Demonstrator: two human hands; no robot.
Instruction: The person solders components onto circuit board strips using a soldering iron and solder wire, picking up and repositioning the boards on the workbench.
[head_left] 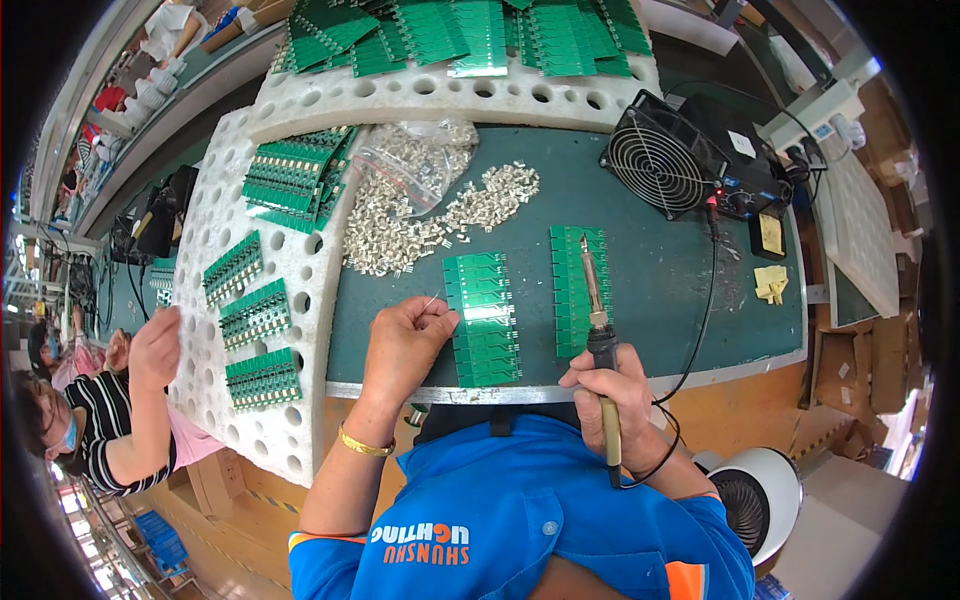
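My right hand (615, 395) is wrapped round the handle of a soldering iron (597, 310), whose metal tip points away from me over a green circuit board panel (568, 300). Left of it, a second green panel (485, 335) lies near the table's front edge, with small metal parts along its right side. My left hand (408, 340) is at that panel's left edge, thumb and fingertips pinched on a thin solder wire (433, 299). Beyond the panels are heaps of small white-and-silver connectors (495, 198), some inside a clear plastic bag (425, 160).
White perforated foam boards (300, 440) border the mat on the left and back, bearing many green panels. A black fan unit (660, 155) stands back right, beside a sponge tray (770, 235) and yellow cloth (771, 284). The iron's cord (712, 300) loops rightward. A co-worker (110, 420) sits left.
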